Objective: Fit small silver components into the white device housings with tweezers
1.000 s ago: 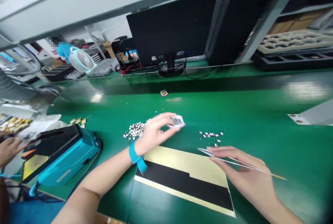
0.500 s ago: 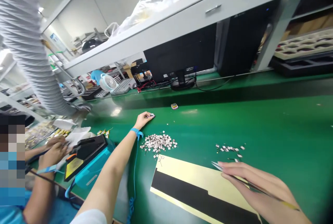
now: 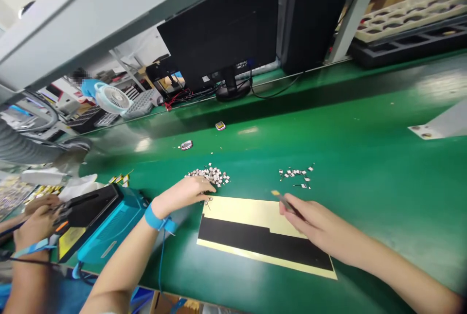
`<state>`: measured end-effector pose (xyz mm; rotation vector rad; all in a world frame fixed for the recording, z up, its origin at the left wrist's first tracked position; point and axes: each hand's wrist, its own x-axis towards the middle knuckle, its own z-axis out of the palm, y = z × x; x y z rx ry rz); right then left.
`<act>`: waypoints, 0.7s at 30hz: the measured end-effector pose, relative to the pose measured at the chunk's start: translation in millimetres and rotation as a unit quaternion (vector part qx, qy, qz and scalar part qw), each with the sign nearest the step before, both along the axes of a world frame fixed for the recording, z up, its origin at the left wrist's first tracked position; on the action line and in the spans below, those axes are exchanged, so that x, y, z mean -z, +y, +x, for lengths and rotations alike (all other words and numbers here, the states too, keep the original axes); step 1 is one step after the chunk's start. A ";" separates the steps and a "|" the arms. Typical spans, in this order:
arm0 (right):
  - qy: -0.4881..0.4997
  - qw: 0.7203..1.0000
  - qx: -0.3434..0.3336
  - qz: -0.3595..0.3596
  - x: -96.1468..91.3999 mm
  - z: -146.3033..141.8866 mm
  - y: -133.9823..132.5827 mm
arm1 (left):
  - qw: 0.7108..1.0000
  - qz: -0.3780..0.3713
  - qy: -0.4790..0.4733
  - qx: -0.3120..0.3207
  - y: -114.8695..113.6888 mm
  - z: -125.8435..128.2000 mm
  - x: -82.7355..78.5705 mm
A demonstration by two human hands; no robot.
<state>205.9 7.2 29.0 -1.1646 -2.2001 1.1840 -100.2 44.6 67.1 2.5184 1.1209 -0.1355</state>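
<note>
My left hand [image 3: 184,192] rests at the near edge of a heap of tiny silver-and-white parts [image 3: 209,174] on the green mat, and I see nothing held in it. A blue wrist strap [image 3: 156,219] circles that wrist. My right hand [image 3: 314,221] grips slim tweezers [image 3: 286,202] above a yellow-and-black sheet [image 3: 262,236], their yellow end pointing away from the palm. A looser scatter of the same parts [image 3: 295,175] lies to the right of the heap. Farther out sit a small silver piece [image 3: 186,145] and a small yellow-edged piece [image 3: 220,126].
A co-worker's hands [image 3: 36,219] work at the left beside a teal-and-black machine [image 3: 98,221]. A monitor [image 3: 219,27] and its cables stand along the back of the bench. A white block [image 3: 441,124] sits at the right edge, and trays [image 3: 404,17] lie behind.
The piece my left hand carried now lies on the mat, and that hand has moved back to the heap. The tweezers are turned around in my right hand. The view has swung.
</note>
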 end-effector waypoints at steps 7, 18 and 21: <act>-0.194 0.976 -0.050 0.079 15.0 -6.6 1.2 | 0.989 0.083 0.121 -0.009 -13.5 12.3 14.0; -0.167 0.982 -0.024 0.087 11.2 -14.3 -7.3 | 0.919 -0.071 -0.364 -0.130 -18.2 89.0 19.7; -0.216 0.967 -0.053 0.126 13.7 -22.1 -15.9 | 0.873 -0.124 -0.444 -0.160 -9.4 120.3 37.3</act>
